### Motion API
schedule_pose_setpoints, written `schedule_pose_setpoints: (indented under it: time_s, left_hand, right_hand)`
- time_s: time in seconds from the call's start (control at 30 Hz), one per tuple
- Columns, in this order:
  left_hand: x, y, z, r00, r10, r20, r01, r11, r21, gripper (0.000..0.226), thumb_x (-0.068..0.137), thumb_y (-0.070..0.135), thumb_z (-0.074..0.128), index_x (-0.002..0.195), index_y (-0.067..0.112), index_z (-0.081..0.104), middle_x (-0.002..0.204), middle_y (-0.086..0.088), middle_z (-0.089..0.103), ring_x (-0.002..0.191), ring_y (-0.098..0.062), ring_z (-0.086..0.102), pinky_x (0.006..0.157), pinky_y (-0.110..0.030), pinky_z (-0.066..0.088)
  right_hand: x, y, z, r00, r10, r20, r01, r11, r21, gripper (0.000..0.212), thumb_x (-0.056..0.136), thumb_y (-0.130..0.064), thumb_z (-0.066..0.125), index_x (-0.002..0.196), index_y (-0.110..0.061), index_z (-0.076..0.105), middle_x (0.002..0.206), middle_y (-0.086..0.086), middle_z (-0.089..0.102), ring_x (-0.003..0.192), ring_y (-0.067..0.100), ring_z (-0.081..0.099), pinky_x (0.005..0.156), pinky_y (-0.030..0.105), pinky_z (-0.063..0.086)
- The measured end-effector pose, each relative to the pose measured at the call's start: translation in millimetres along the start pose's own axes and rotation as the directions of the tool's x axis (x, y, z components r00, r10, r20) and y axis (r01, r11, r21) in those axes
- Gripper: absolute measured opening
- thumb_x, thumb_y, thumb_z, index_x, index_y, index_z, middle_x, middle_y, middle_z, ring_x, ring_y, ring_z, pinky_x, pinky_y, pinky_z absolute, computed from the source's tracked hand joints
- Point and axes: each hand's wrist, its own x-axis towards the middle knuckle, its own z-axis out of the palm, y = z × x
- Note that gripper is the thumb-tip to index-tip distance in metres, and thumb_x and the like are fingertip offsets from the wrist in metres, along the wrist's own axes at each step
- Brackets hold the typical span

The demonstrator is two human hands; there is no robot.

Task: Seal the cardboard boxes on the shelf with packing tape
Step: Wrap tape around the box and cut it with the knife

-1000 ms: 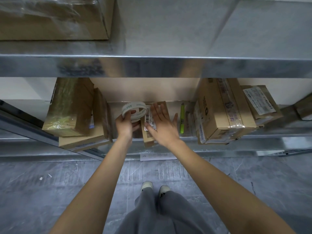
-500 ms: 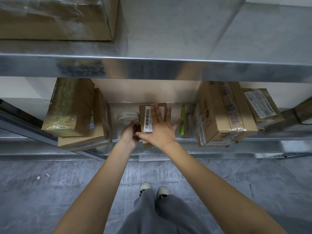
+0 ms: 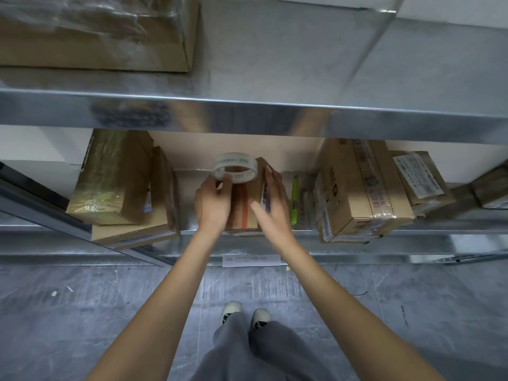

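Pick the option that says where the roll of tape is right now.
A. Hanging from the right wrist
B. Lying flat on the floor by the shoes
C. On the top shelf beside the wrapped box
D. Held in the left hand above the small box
D: the left hand grips the roll of tape just over the small box, which the right hand steadies.

The small cardboard box (image 3: 244, 204) was plain brown with a red-orange stripe down its upper face and a white barcode label along one side, while the tape roll (image 3: 234, 168) was white with small green print. A marker (image 3: 294, 199) on the silvery-grey metal shelf (image 3: 357, 232) was bright yellow-green. The boxes at the left (image 3: 110, 177) were brown under glossy, greenish-tinted wrap, the boxes at the right (image 3: 362, 188) tan with dark print and white labels; the floor (image 3: 82, 312) was mottled grey, the trousers (image 3: 247, 353) grey.
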Motion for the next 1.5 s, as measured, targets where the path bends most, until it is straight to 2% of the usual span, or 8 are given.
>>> schedule_pose_setpoints:
  time_s: [0.2,0.4,0.6,0.93,1.07,1.23,1.33,1.5]
  left_hand:
    - [-3,3,1,1.000,0.004,-0.024,0.000,0.981,0.192,0.025,0.098,0.027,0.047,0.104,0.003,0.051,0.096,-0.021,0.065,0.089,-0.040,0.062,0.073,-0.046,0.051]
    - [-10,21,22,0.998,-0.066,0.023,0.053,0.929,0.366,0.026,0.096,0.036,0.047,0.099,0.010,0.050,0.100,-0.014,0.065,0.093,-0.037,0.061,0.069,-0.033,0.036]
    - [-6,17,30,0.993,0.009,0.121,-0.069,0.861,0.503,0.031,0.100,0.032,0.041,0.114,0.007,0.053,0.114,-0.016,0.059,0.098,-0.038,0.060,0.071,-0.033,0.035]
    - [-3,-35,-9,0.972,-0.192,-0.136,0.170,0.973,-0.157,0.009,0.097,0.012,0.051,0.100,0.008,0.045,0.097,-0.008,0.060,0.092,-0.029,0.066,0.073,-0.048,0.060]
    - [-1,-47,4,0.883,-0.465,-0.064,0.412,0.834,-0.366,0.012,0.099,0.011,0.050,0.109,0.011,0.045,0.114,-0.012,0.055,0.110,-0.035,0.060,0.082,-0.051,0.058]
    - [-7,-49,21,0.685,-0.620,0.383,0.646,0.274,-0.712,0.046,0.097,0.034,0.056,0.131,0.005,0.047,0.130,-0.017,0.060,0.113,-0.030,0.062,0.083,-0.036,0.056]
    - [-20,-44,31,0.670,-0.547,0.502,0.731,0.370,-0.573,0.052,0.094,0.045,0.057,0.129,0.007,0.058,0.118,-0.018,0.068,0.106,-0.033,0.067,0.076,-0.039,0.059]
    - [-23,-40,39,0.766,-0.513,0.388,0.608,0.382,-0.696,0.037,0.097,0.024,0.058,0.127,0.002,0.059,0.117,-0.017,0.067,0.092,-0.027,0.069,0.072,-0.034,0.059]
  right_hand:
    - [-1,11,-4,0.949,0.250,0.194,-0.299,0.908,0.293,0.059,0.098,-0.033,0.052,0.151,-0.032,0.024,0.145,-0.011,0.041,0.135,0.010,0.040,0.109,0.026,0.033]
    - [-1,28,-12,0.980,0.121,0.160,-0.060,0.937,-0.345,0.052,0.102,-0.036,0.021,0.154,-0.031,0.016,0.162,0.001,0.012,0.145,0.024,0.026,0.113,0.048,0.033]
    - [-3,26,-22,0.989,0.044,0.141,0.048,0.810,-0.585,0.058,0.099,-0.050,0.027,0.153,-0.029,0.020,0.163,-0.007,0.006,0.150,0.018,-0.001,0.117,0.048,0.009]
    - [-1,17,-29,0.982,0.041,0.183,0.095,0.733,-0.674,0.062,0.100,-0.050,0.031,0.154,-0.024,0.018,0.162,-0.008,0.011,0.149,0.016,0.008,0.114,0.048,0.023]
    - [0,14,-31,0.980,0.046,0.194,0.106,0.701,-0.705,0.062,0.100,-0.050,0.029,0.155,-0.022,0.016,0.162,-0.006,0.010,0.150,0.015,0.005,0.117,0.050,0.013]
    - [-2,10,-29,0.978,0.050,0.202,0.111,0.698,-0.708,0.065,0.100,-0.050,0.028,0.156,-0.020,0.010,0.163,-0.003,0.006,0.150,0.014,0.000,0.117,0.051,0.000]
    - [-1,8,-27,0.969,0.102,0.227,0.104,0.664,-0.741,0.086,0.092,-0.071,0.023,0.156,-0.017,0.000,0.163,-0.001,-0.003,0.149,0.015,-0.009,0.112,0.048,-0.013]
    - [-4,-11,-4,0.953,0.204,0.224,0.045,0.634,-0.772,0.113,0.077,-0.082,0.037,0.154,-0.012,-0.006,0.163,0.001,-0.009,0.148,0.016,-0.016,0.112,0.063,-0.006]
